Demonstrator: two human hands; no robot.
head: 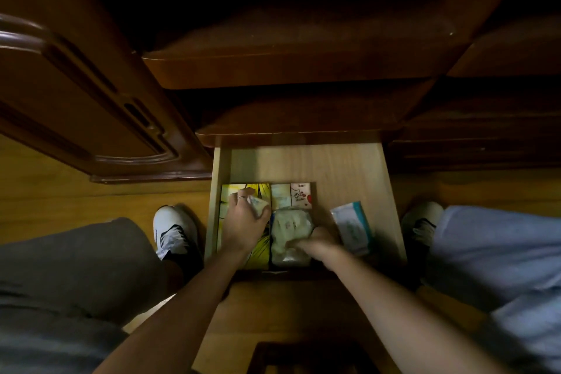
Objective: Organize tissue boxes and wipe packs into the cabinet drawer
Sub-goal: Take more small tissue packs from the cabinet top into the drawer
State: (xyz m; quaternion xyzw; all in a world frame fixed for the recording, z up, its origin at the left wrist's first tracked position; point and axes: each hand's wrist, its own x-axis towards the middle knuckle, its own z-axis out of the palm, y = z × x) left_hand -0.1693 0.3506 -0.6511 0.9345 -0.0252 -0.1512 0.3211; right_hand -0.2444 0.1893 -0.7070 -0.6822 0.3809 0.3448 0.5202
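The pale wooden drawer [349,167] is pulled out below me. A yellow tissue box [230,194] lies along its left side. Two small packs stand at the back middle: a pale one [280,195] and a white one with red print [301,195]. My left hand [246,222] rests over the yellow box, its fingers closed on a small white wipe pack [258,205]. My right hand [318,241] presses on a clear-wrapped soft tissue pack [290,228] in the middle. A blue-and-white wipe pack [352,226] lies tilted to the right of it.
An open brown cabinet door [91,94] stands at the left. Dark cabinet shelves [288,70] overhang the drawer. My knees and white shoes [174,229] flank the drawer on a wooden floor. A dark wooden object [303,355] sits at the bottom middle.
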